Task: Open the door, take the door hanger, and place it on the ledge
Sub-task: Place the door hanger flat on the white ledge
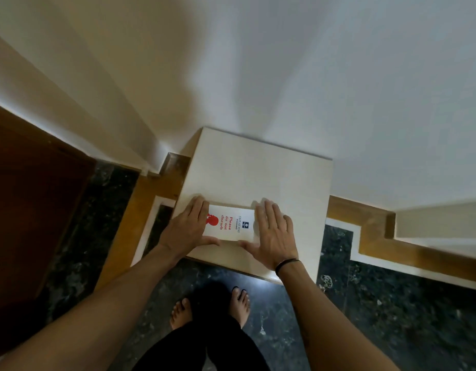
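Note:
A white door hanger (229,223) with red "Please do not disturb" lettering lies flat on the cream ledge (258,167), near its front edge. My left hand (185,229) rests flat on the hanger's left end, fingers spread and thumb along its near edge. My right hand (271,234) lies flat over the hanger's right end, thumb also at the near edge. Both palms face down and neither hand curls around the card. The dark brown door (28,210) stands at the far left.
White walls rise behind the ledge. A second cream step (440,223) juts out at the right. The floor is dark marble (392,317) with a wooden border strip (365,226). My bare feet (212,306) stand just in front of the ledge.

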